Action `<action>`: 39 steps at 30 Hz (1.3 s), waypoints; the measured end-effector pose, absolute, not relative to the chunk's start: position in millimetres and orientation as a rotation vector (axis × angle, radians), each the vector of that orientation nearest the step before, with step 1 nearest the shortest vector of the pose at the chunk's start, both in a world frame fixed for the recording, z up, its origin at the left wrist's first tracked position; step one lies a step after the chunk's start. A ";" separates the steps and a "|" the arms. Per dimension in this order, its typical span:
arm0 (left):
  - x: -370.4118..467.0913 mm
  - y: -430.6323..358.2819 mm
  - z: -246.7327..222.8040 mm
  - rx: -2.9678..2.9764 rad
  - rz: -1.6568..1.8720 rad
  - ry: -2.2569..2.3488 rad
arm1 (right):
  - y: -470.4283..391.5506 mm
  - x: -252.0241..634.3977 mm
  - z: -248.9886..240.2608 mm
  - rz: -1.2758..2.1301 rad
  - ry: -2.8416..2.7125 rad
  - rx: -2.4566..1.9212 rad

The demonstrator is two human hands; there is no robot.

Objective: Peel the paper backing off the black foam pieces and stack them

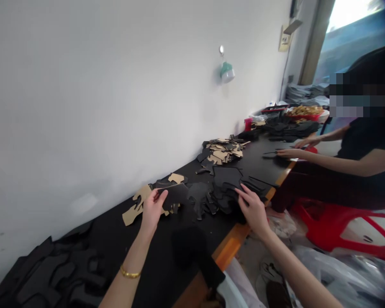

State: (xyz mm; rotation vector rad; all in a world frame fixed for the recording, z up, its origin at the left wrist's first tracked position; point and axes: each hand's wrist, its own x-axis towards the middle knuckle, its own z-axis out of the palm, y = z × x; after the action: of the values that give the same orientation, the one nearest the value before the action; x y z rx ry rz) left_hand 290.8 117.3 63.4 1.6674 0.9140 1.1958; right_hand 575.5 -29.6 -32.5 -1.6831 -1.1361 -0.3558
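My left hand pinches a flat dark cut-out piece between thumb and fingers, holding it over tan and black scraps. Below and left of it lies a tan cut-out with irregular edges. My right hand reaches over the near side of the table, fingers stretched forward and slightly apart. Its fingertips are at a curved black piece in a loose heap; whether they grip it is unclear. Between my hands, several black cut-outs lie overlapping.
The black table runs along a white wall. Black cut-outs are piled at front left; a tan-and-black pile lies farther back. A co-worker's hands are at the right edge, near a red stool.
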 end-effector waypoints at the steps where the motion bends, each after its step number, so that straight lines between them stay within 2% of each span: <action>1: 284.3 105.8 65.1 1.678 1.132 0.922 | -20.4 584.5 -33.3 -0.339 -1.144 -1.728; 6: 264.0 49.1 56.9 1.675 0.809 0.939 | -14.7 554.5 -20.5 -0.215 -1.237 -1.672; 7: 262.3 40.4 55.2 1.671 0.764 0.936 | -21.5 536.2 -12.7 -0.108 -1.285 -1.595; 11: 260.9 16.5 55.5 1.743 0.606 0.985 | -52.4 460.4 20.9 0.668 -1.383 -1.339; 13: 260.7 9.1 57.9 1.806 0.555 1.014 | -62.4 435.8 30.7 0.836 -1.411 -1.286; 21: 252.7 -4.9 58.9 1.911 0.444 0.972 | -73.7 417.1 35.8 0.917 -1.516 -1.321; 29: 252.6 -8.7 61.6 2.009 0.481 1.005 | -76.3 417.8 33.0 1.100 -1.474 -1.267; 39: 250.4 -12.4 61.4 1.913 0.435 0.989 | -79.2 416.2 32.6 0.925 -1.532 -1.340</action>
State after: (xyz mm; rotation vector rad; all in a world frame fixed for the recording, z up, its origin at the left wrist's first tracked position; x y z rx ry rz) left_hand 250.4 -12.4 61.4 1.9133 0.9892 0.4351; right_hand 416.2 -79.2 32.6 -1.3396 -1.5316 0.9246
